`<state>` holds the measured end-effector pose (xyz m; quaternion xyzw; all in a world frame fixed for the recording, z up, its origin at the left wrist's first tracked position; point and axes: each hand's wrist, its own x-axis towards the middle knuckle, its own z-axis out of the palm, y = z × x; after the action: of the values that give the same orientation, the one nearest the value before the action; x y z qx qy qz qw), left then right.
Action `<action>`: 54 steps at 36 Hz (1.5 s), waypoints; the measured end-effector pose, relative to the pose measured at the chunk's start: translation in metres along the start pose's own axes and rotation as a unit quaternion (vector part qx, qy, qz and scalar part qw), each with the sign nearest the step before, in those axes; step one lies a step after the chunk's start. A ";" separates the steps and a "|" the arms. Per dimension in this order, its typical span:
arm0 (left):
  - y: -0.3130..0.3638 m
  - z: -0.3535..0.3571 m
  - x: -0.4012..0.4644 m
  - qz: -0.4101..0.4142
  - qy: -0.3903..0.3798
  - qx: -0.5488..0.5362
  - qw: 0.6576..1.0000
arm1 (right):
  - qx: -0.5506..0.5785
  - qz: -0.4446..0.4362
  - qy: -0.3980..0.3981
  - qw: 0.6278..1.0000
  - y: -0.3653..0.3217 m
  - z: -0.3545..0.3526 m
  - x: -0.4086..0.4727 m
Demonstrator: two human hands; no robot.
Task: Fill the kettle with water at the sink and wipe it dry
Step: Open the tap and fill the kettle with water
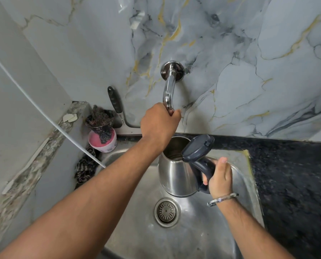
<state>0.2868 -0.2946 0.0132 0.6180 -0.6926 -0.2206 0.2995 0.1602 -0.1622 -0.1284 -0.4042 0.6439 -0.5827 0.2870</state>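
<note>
A steel kettle (174,174) with a dark handle and its dark lid (198,147) flipped open hangs over the steel sink (202,230). My right hand (219,177) grips the kettle's handle, a metal bangle on the wrist. A chrome tap (168,86) juts from the marble wall above the kettle. My left hand (159,124) is closed around the tap's lower end, directly above the kettle's open mouth. No water stream is visible; the tap's outlet is hidden by my fingers.
A pink cup (104,141) with steel wool stands at the sink's back left corner, with a dark-handled squeegee (118,111) leaning on the wall behind it. A striped cloth (86,169) lies left of the basin. A black granite counter (296,174) lies to the right. The drain (166,212) sits mid-basin.
</note>
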 end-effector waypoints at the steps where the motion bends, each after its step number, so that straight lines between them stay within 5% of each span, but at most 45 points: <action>1: 0.000 -0.001 0.002 0.004 -0.014 0.006 1.000 | 0.005 0.001 0.001 1.000 0.000 0.001 0.000; 8: -0.011 -0.018 0.024 0.035 -0.195 -0.094 0.976 | 0.027 0.007 -0.016 0.999 0.002 -0.003 0.007; 15: -0.025 -0.026 0.037 0.010 -0.342 -0.224 0.912 | 0.039 0.022 -0.013 0.999 0.003 0.001 0.012; 23: -0.030 -0.029 0.047 0.000 -0.427 -0.291 0.856 | 0.036 0.038 -0.007 0.999 0.008 0.006 0.010; 32: -0.036 -0.026 0.048 0.003 -0.418 -0.286 0.862 | 0.050 0.045 -0.008 0.998 0.003 0.003 0.002; 42: -0.044 -0.025 0.034 0.063 -0.239 -0.298 0.922 | 0.056 0.023 -0.029 0.998 -0.003 -0.004 0.002; 54: -0.050 -0.032 0.032 0.046 -0.277 -0.338 0.898 | 0.047 0.036 -0.013 0.998 0.001 -0.006 -0.001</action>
<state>0.3431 -0.3306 0.0076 0.3606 -0.6590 -0.5897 0.2966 0.1554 -0.1587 -0.1289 -0.3745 0.6258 -0.5967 0.3349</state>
